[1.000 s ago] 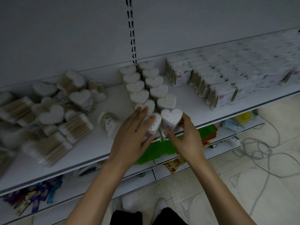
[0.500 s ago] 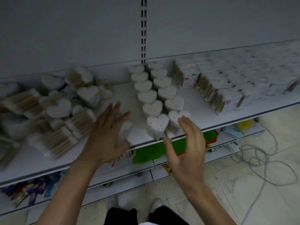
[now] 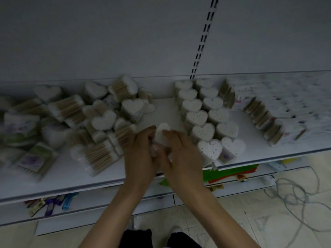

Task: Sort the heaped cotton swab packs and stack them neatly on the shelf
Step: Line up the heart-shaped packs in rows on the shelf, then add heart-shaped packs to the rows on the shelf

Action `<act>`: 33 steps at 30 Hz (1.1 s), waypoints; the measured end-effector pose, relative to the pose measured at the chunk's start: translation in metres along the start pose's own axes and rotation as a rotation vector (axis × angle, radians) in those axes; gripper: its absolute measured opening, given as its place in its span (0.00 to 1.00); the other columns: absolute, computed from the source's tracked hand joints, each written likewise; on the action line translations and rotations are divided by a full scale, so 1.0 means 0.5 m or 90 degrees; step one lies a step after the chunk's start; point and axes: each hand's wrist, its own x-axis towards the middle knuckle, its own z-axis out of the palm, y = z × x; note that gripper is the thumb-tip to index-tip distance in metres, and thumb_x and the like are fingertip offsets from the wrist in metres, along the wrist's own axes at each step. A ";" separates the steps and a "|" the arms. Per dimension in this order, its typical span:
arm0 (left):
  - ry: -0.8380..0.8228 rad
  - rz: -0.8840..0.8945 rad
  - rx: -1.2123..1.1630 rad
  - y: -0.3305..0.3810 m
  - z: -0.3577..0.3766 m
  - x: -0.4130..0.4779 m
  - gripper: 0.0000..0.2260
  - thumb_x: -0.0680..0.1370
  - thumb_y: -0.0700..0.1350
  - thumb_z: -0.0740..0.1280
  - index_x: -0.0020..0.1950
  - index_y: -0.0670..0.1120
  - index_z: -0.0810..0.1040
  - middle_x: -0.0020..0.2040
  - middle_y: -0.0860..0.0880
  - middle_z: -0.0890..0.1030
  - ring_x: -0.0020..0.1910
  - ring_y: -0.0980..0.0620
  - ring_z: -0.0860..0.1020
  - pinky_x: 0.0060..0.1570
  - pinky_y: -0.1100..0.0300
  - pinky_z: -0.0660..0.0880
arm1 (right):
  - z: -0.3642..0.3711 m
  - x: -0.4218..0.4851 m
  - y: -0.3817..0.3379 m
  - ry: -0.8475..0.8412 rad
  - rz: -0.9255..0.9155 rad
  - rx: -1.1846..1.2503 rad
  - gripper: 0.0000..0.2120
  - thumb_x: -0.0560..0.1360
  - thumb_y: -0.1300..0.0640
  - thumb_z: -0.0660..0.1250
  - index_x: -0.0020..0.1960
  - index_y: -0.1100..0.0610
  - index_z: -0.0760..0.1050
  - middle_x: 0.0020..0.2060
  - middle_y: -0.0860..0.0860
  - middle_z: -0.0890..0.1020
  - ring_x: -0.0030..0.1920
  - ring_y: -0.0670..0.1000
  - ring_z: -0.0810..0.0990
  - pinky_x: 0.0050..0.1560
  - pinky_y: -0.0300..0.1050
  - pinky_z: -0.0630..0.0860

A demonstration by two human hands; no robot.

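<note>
Worked along the long white shelf, biggest thing in shot. Found the heap sprawled well left of the heart rows, hearts and stick bundles tumbled together, blurred at the far end. Found flat boxed packs banked just right of the heart rows, already tidy. Counted two lines in the heart rows, upright, packs touching, running from the back wall to the shelf lip.

Now the change: pulled both hands off the front of the heart rows since a second ago, swung left, and closed them on a heart pack just left of the heart rows. Curled the left hand round its left side and the right hand round its right, fingers meeting low down. Could not tell whether lifted or resting on the shelf. Judged the last placement finished and a fresh pick begun.

Noted a bare strip just left of the heart rows, probably room for a third line. Watched that lip, though: front pair of the heart rows parked right at the edge, nothing left to add forward.
</note>
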 end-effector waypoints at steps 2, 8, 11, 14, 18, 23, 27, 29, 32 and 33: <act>0.011 -0.084 -0.067 0.003 0.020 -0.017 0.24 0.75 0.56 0.61 0.65 0.42 0.72 0.56 0.47 0.77 0.52 0.49 0.76 0.48 0.60 0.70 | 0.000 0.029 0.001 0.010 -0.052 -0.082 0.20 0.75 0.45 0.59 0.57 0.58 0.78 0.52 0.56 0.81 0.49 0.57 0.80 0.47 0.52 0.79; -0.021 0.052 -0.010 -0.044 0.025 -0.009 0.23 0.75 0.52 0.69 0.65 0.42 0.70 0.56 0.49 0.74 0.54 0.59 0.70 0.52 0.71 0.65 | -0.030 0.107 0.049 -0.003 -0.278 -0.304 0.13 0.65 0.50 0.68 0.45 0.57 0.82 0.40 0.52 0.84 0.44 0.56 0.82 0.48 0.47 0.68; -0.037 0.086 0.062 -0.054 0.033 -0.007 0.22 0.77 0.55 0.62 0.67 0.47 0.67 0.60 0.44 0.77 0.57 0.50 0.72 0.57 0.65 0.66 | -0.048 0.168 0.042 -0.107 -0.328 -0.377 0.13 0.64 0.53 0.67 0.46 0.59 0.79 0.36 0.54 0.81 0.38 0.57 0.80 0.46 0.49 0.61; -0.048 0.118 0.133 -0.058 0.047 -0.018 0.24 0.77 0.55 0.61 0.69 0.43 0.68 0.61 0.42 0.76 0.58 0.46 0.71 0.59 0.57 0.70 | -0.062 0.244 0.024 -0.280 -0.276 -0.472 0.20 0.73 0.51 0.66 0.63 0.56 0.71 0.53 0.53 0.79 0.54 0.56 0.76 0.57 0.48 0.60; -0.040 0.132 0.165 -0.063 0.048 -0.017 0.21 0.77 0.53 0.61 0.63 0.41 0.75 0.59 0.43 0.78 0.57 0.46 0.72 0.57 0.55 0.72 | -0.065 0.352 0.018 -0.248 -0.252 -0.435 0.24 0.73 0.48 0.68 0.65 0.55 0.67 0.58 0.54 0.76 0.58 0.55 0.73 0.60 0.47 0.63; -0.024 0.139 0.176 -0.064 0.052 -0.014 0.19 0.76 0.52 0.62 0.59 0.40 0.78 0.56 0.43 0.79 0.55 0.47 0.72 0.57 0.59 0.69 | -0.044 0.439 0.018 -0.300 -0.216 -0.444 0.24 0.72 0.51 0.70 0.64 0.57 0.67 0.60 0.55 0.75 0.59 0.56 0.73 0.61 0.48 0.65; -0.024 0.124 0.186 -0.061 0.053 -0.012 0.19 0.75 0.53 0.62 0.58 0.41 0.78 0.55 0.44 0.79 0.53 0.48 0.73 0.55 0.59 0.71 | -0.015 0.453 0.035 -0.293 -0.288 -0.607 0.22 0.75 0.51 0.67 0.66 0.55 0.70 0.62 0.54 0.73 0.64 0.55 0.70 0.64 0.48 0.62; -0.024 0.116 0.182 -0.060 0.054 -0.008 0.20 0.75 0.53 0.62 0.59 0.41 0.78 0.55 0.44 0.79 0.53 0.48 0.73 0.55 0.59 0.71 | -0.014 0.453 0.039 -0.273 -0.315 -0.641 0.20 0.75 0.49 0.67 0.65 0.55 0.72 0.61 0.54 0.73 0.63 0.55 0.70 0.64 0.48 0.61; -0.028 0.123 0.176 -0.061 0.056 -0.008 0.19 0.75 0.52 0.63 0.58 0.40 0.78 0.54 0.44 0.79 0.53 0.48 0.72 0.54 0.60 0.68 | -0.026 0.444 0.037 -0.305 -0.297 -0.644 0.21 0.77 0.45 0.62 0.64 0.56 0.72 0.59 0.55 0.75 0.60 0.56 0.73 0.63 0.48 0.61; -0.024 0.124 0.179 -0.060 0.056 -0.009 0.19 0.75 0.52 0.63 0.59 0.40 0.78 0.54 0.44 0.79 0.53 0.48 0.72 0.54 0.60 0.68 | -0.031 0.436 0.033 -0.302 -0.292 -0.646 0.21 0.77 0.45 0.61 0.64 0.56 0.72 0.59 0.55 0.75 0.60 0.56 0.73 0.63 0.48 0.61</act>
